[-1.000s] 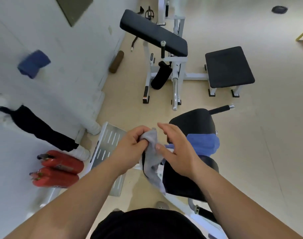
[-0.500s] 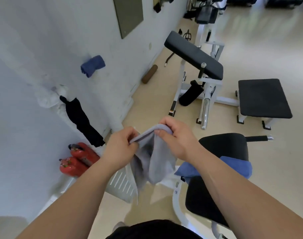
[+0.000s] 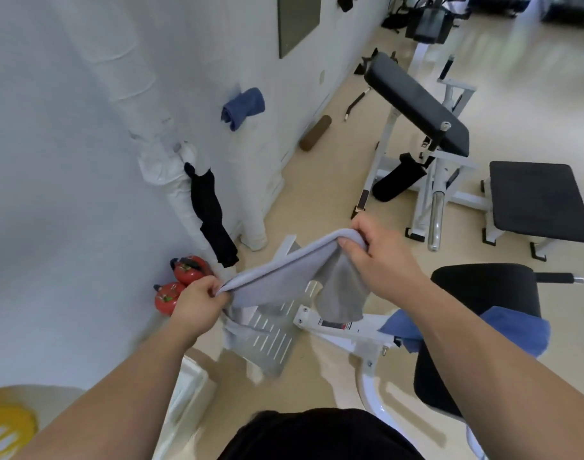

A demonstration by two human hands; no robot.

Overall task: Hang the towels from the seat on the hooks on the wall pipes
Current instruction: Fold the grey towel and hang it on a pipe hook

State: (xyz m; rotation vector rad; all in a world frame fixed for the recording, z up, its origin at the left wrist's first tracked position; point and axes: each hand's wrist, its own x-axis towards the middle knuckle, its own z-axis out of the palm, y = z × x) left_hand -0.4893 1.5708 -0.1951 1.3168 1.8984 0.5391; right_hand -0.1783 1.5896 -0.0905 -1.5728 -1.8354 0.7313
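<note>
Both hands — left [image 3: 197,302], right [image 3: 377,257] — pinch the grey towel's [image 3: 284,277] top edge, spread for hanging — next, carry it to a free hook on the pipes [image 3: 250,180].

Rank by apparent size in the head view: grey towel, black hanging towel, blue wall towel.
Largest: grey towel, though it is nearest the camera.
Then: black hanging towel.
Smallest: blue wall towel, also farthest away.

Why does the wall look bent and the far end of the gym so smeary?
Head view: the wide-angle lens bows the wall; the far equipment and the yellow object at bottom left are blurred; the grey towel gripped by left hand and right hand is fairly sharp.
</note>
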